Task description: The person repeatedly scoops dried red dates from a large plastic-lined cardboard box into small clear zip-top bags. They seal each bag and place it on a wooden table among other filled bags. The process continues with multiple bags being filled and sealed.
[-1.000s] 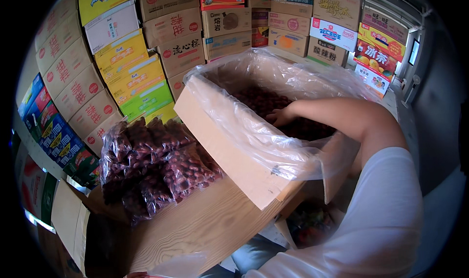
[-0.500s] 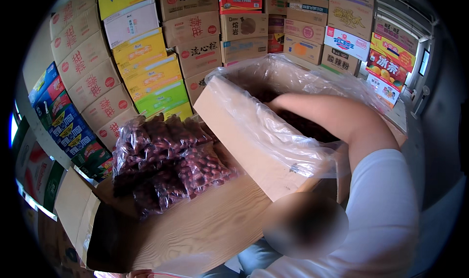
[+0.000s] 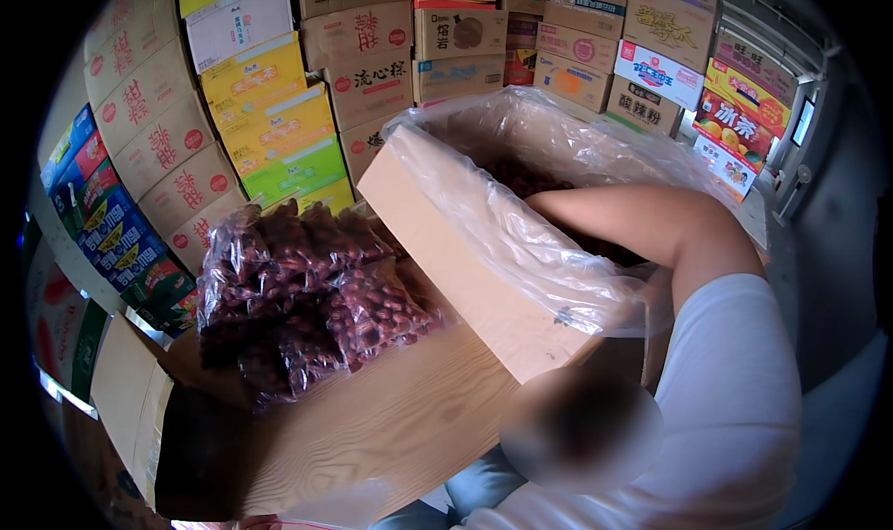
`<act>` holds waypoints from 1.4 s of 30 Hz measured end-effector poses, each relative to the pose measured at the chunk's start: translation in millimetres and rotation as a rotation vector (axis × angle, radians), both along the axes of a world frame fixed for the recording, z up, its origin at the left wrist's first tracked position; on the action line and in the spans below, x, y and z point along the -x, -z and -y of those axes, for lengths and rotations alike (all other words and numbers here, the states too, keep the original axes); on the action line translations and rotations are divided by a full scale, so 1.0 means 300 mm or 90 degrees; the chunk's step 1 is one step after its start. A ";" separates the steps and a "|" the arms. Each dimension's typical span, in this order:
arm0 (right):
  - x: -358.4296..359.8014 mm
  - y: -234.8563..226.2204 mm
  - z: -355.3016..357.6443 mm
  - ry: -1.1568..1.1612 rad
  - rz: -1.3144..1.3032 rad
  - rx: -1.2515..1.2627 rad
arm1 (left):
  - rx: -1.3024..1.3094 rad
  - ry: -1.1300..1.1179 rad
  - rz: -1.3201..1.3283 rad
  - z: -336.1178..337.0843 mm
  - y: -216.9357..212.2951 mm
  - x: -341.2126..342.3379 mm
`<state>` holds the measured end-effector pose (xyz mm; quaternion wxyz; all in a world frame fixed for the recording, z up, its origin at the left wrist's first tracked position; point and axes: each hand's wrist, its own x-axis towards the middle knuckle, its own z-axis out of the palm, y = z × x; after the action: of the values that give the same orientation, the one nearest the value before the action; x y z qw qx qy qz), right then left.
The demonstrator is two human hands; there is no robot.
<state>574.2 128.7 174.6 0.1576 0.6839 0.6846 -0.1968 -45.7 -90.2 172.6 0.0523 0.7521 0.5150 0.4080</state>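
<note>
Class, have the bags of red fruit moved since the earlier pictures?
No. Judged against the table and the open box, the bags lie in the same place; the whole view has shifted.

The place looked like a grocery stockroom: printed cartons stood stacked high in columns, and clear bags of dark-red fruit sat on a wood-grained surface beside a plastic-lined box.

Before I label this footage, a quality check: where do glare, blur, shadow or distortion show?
Head view: glare streaks the plastic liner; an oval blur hides detail at lower right; shadow darkens the bagged red dates at their lower left; brown cartons curve along the left rim.
</note>
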 end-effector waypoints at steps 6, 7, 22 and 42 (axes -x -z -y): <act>0.064 -0.063 0.188 -0.123 0.000 -0.008 | -0.041 0.053 -0.023 -0.043 -0.027 -0.060; 0.072 -0.083 0.244 -0.134 0.008 -0.015 | -0.046 0.058 -0.028 -0.053 -0.018 -0.055; -0.134 -0.263 0.343 0.252 -0.221 0.368 | 0.016 0.062 -0.053 -0.082 0.003 -0.036; -0.348 0.163 0.108 0.192 0.178 -0.028 | 0.129 -0.088 -0.056 0.001 0.014 0.022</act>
<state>678.7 96.3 125.7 0.2053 0.8024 0.5502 -0.1065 -52.3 -90.6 168.4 0.0769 0.7229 0.6060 0.3231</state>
